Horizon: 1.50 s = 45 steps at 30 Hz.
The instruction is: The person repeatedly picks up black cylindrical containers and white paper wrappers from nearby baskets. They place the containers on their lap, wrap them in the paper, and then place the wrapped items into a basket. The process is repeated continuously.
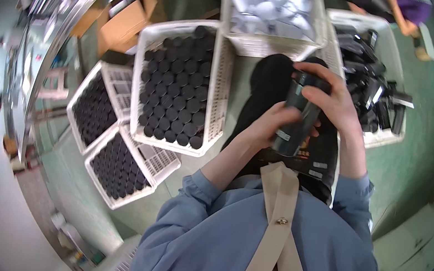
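Two bare hands share one dark glossy cylindrical container [291, 134], held slantwise above the black-trousered lap [269, 76], near the near right corner of a white plastic crate [269, 48] full of loose white pieces [273, 1]. The right hand [339, 103] curls its grip around the far end, thumb and fingers parted by the container's width; the left hand [269, 123] wraps the middle, but its thumb is blurred, so I cannot tell how firmly it presses. Leftward, a white slatted crate [219, 91] carries black cylinders [175, 93] packed to its near right corner. If either grip loosens during a turn, the smooth wall could slip and the container roll off the lap onto the green floor [425, 110]. A swinging right elbow might catch glossy black packages [373, 63] jutting past their crate's right edge.
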Tool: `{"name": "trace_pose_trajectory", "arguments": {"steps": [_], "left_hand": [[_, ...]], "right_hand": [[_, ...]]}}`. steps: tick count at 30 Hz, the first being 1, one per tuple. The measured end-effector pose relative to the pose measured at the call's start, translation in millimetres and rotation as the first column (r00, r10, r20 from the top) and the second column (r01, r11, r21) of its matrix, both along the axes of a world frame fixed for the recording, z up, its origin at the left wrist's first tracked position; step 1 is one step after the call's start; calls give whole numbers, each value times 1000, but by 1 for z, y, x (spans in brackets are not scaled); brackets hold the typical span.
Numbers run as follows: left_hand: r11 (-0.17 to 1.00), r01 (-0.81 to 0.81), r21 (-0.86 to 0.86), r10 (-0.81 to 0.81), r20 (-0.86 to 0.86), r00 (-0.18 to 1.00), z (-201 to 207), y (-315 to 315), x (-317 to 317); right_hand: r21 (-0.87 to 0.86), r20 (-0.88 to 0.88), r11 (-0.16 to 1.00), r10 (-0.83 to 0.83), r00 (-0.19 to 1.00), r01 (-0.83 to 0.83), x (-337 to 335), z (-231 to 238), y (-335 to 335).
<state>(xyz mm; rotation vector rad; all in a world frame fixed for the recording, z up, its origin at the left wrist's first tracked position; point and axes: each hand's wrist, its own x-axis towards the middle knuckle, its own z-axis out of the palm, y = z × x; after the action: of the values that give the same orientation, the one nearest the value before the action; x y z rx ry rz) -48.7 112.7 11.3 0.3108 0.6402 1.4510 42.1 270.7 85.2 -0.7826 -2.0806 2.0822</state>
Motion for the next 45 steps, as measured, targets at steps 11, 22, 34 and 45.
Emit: {"name": "trace_pose_trajectory", "arguments": {"steps": [11, 22, 34, 45], "left_hand": [[613, -726, 311, 652, -718, 244, 4, -3, -65], [219, -966, 139, 12, -990, -140, -128, -35, -353], [500, -859, -107, -413, -902, -128, -239, -32, -388], [582, -590, -559, -661, -748, 58, -263, -26, -400]], "right_hand": [[763, -165, 639, 49, 985, 97, -54, -1, -55], [383, 164, 797, -556, 815, 467, 91, -158, 132], [453, 394, 740, -666, 633, 497, 200, -290, 207], [521, 531, 787, -601, 597, 329, 212, -342, 240]]}}
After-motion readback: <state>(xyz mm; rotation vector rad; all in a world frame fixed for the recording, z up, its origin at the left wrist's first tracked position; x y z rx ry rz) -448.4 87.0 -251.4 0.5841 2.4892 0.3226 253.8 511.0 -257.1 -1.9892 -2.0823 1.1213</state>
